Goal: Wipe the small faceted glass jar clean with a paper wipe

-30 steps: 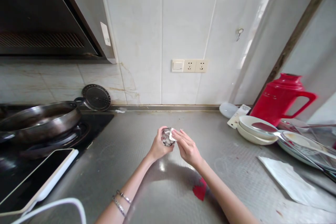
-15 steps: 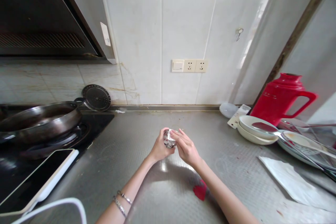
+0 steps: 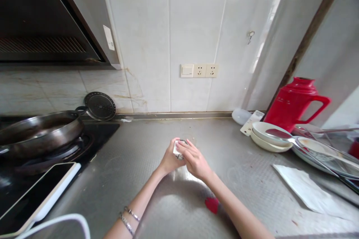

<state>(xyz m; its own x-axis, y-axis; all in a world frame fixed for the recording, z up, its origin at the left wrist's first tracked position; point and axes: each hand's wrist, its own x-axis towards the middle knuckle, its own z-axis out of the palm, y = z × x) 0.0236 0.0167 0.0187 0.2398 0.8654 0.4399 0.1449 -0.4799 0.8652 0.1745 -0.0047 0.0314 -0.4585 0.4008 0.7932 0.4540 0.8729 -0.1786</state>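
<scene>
Above the metal counter, my left hand [image 3: 170, 160] is wrapped round a small, round, shiny glass-like container [image 3: 180, 156] with a grey mottled pattern. Most of it is hidden by my fingers, so its exact kind cannot be made out. My right hand [image 3: 195, 158] lies over its top from the right, fingers together and pressing a small white square piece [image 3: 175, 148], like paper or cloth, against it. A red scrap [image 3: 211, 205] lies on the counter beside my right forearm.
A steel pan [image 3: 42, 130] sits on the black stove at left, near a phone [image 3: 36, 198] with a white cable [image 3: 64, 217]. At right are a red thermos [image 3: 294, 101], stacked bowls [image 3: 269, 145], plates with utensils, and a white napkin [image 3: 305, 186].
My right fingers have slid left over the container, covering more of it. The white piece now shows further left, as a flatter square. The view has shifted slightly.
</scene>
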